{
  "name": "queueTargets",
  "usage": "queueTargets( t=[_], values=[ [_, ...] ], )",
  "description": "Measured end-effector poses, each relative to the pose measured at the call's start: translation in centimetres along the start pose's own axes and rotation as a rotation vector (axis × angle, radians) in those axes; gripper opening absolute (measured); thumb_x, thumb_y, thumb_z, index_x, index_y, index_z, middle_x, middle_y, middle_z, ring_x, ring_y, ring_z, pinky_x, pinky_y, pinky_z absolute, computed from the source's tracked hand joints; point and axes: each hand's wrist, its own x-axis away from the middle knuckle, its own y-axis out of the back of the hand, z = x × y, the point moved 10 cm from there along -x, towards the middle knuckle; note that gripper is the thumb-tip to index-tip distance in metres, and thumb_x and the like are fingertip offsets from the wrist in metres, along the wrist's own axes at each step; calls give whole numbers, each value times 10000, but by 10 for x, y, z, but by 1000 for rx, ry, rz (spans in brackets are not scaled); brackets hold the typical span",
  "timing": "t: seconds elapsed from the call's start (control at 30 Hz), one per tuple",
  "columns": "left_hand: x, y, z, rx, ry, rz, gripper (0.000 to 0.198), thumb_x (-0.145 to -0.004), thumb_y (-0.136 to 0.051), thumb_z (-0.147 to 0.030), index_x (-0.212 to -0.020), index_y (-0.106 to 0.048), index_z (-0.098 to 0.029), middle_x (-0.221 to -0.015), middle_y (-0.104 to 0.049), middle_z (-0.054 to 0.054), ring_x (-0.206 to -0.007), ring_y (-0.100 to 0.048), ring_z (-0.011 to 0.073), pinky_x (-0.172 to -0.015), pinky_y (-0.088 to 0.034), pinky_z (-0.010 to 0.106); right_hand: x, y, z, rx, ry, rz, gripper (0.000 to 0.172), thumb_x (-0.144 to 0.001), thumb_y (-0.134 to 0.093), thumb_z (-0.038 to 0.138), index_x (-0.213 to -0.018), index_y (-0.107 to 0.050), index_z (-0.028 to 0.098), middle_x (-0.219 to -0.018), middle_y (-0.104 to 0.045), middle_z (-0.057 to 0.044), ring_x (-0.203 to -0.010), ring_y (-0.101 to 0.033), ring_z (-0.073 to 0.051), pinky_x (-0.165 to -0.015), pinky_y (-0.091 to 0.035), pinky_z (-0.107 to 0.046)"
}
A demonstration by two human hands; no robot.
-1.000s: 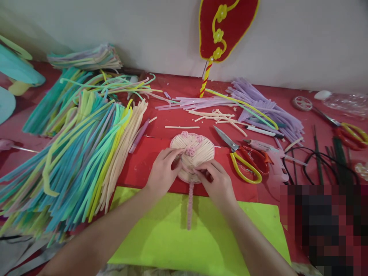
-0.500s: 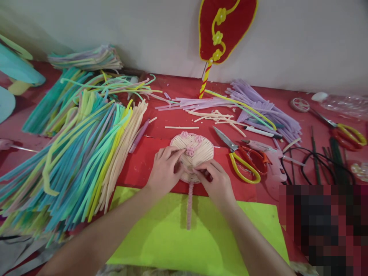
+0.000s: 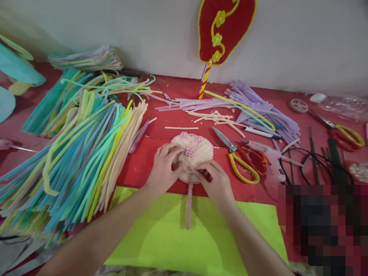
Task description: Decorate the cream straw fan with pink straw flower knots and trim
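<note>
A small round hand fan (image 3: pixel 205 155), cream with a pink rim, lies between my hands, its braided pink handle (image 3: pixel 188 214) pointing towards me. Three pink flowers (image 3: pixel 189 152) decorate its face. My left hand (image 3: pixel 165 166) is closed at the fan's left edge, with thumb and forefinger bent over its face. At the lower right of the face, my right hand (image 3: pixel 215 180) is closed with its fingertips pressed together on the fan. Whatever tiny piece may be under the right fingertips is hidden.
A lime-green sheet (image 3: pixel 161 234) lies under my forearms. Pipe cleaners (image 3: pixel 83 153) are heaped at left, purple ones (image 3: pixel 261 105) at back right. Scissors (image 3: pixel 244 168) and a pink glue gun (image 3: pixel 273 161) with a black cord lie at right. A red fan (image 3: pixel 232 34) stands against the wall.
My hands and the fan keep nearly the same place, with only tiny shifts of the left fingers. The view has shifted slightly.
</note>
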Motion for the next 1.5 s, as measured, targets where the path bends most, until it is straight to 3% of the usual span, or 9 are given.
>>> queueTargets(
  t=[0.2,0.8,0.97,1.3,1.4,1.5],
  values=[
    [1,-5,-6,-105,-57,46,325,-783,-506,-88,-1085,-578,-184,-1166,-526,94,-1154,-458,242,-991,-370,459,0,0,-1,5,6,5,90,-863,-532,238,-803,-598,221,-812,-597,-35,-764,-580,-162,-661,-459,-276],
    [-3,2,-2,-105,-125,13,259,-821,-550,-156,-1055,-639,-223,-1163,-534,70,-1124,-480,220,-973,-403,443,0,-1,-2,-7,4,9,93,-861,-538,262,-812,-606,222,-808,-597,-41,-745,-576,-163,-624,-465,-273],
    [-3,3,-7,-172,-186,17,240,-837,-539,-163,-1035,-661,-219,-1162,-541,77,-1182,-444,241,-1015,-365,482,0,-1,-1,-7,-2,4,84,-861,-541,247,-813,-602,216,-810,-589,-35,-743,-571,-155,-617,-454,-263],
    [-4,3,-1,-96,-199,8,215,-852,-540,-193,-1018,-672,-228,-1157,-538,73,-1145,-471,225,-985,-401,453,1,-2,-3,-19,-8,8,104,-865,-542,276,-811,-603,212,-805,-588,-29,-713,-553,-147,-615,-441,-260],
    [-4,2,-2,-84,-190,36,258,-871,-487,-163,-1055,-659,-218,-1178,-521,80,-1154,-462,218,-996,-393,440,0,3,-3,-63,-23,-24,155,-886,-504,305,-801,-593,210,-799,-590,-34,-735,-558,-154,-658,-449,-271],
    [-4,2,-1,-75,-174,61,279,-874,-465,-158,-1075,-647,-225,-1194,-507,76,-1166,-451,217,-1008,-382,446,1,20,-9,-122,-104,-137,228,-915,-436,330,-794,-578,200,-767,-582,-30,-716,-552,-149,-652,-443,-267]
  ],
)
